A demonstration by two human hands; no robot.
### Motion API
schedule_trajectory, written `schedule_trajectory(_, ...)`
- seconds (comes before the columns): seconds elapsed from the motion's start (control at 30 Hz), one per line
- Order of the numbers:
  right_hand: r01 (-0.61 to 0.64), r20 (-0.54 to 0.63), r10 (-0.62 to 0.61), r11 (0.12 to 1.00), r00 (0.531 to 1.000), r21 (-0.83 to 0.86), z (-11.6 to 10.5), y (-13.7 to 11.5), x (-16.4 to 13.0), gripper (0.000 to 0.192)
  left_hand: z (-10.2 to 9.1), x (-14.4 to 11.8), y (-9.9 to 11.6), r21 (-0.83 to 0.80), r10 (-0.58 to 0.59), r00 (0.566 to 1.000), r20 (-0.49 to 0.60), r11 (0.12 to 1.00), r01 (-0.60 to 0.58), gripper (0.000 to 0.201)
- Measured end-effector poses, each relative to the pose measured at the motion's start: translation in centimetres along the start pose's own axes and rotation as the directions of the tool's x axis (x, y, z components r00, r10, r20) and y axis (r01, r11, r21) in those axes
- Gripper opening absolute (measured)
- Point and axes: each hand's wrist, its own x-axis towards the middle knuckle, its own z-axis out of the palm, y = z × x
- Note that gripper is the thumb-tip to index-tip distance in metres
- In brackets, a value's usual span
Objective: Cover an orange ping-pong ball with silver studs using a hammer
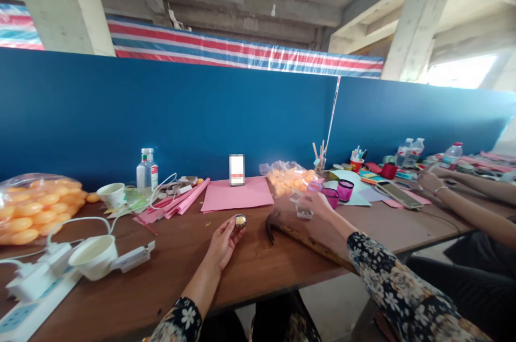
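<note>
My left hand (223, 240) rests on the brown table (169, 272) and pinches a small round metal piece (240, 220) with a yellow top between its fingertips. My right hand (320, 205) reaches forward to a small clear box (304, 212) near two pink cups (345, 190); whether it grips anything I cannot tell. A hammer (298, 234) with a dark head and wooden handle lies on the table under my right forearm.
A pink paper sheet (237, 194), bags of orange balls (32, 213) (288, 175), a white cup (94, 256), a power strip (28, 299), a bottle (147, 170) and a small white carton (236, 169) crowd the table. A blue partition (161, 111) stands behind. Another person's arm (463, 207) lies at right beside a phone (397, 194).
</note>
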Motion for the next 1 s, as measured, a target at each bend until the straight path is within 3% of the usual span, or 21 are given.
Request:
schedule_trajectory(0.17,-0.016,-0.013,0.022,0.942,1.000,0.336,1.6,-4.1,-0.8,0.027,0.4,-0.3,0.2,-0.002,0.004,1.000,0.011,1.000,-0.004,0.021)
schedule_trajectory(0.43,-0.016,0.029,-0.007,0.699,1.000,0.715,7.6,-10.4,-3.0,0.021,-0.1,0.0,0.0,-0.018,0.042,0.999,0.028,0.999,-0.041,0.028)
schedule_trajectory(0.7,-0.051,0.027,0.058,0.474,0.998,0.879,14.3,-14.6,-3.8,0.019,-0.7,0.7,-0.3,-0.050,0.134,0.991,-0.012,0.990,-0.135,0.034)
schedule_trajectory(1.0,-0.107,0.084,0.079,0.353,0.993,0.930,16.8,-14.6,-4.6,0.023,-0.8,0.8,-0.6,-0.050,0.169,0.985,-0.019,0.984,-0.170,0.040)
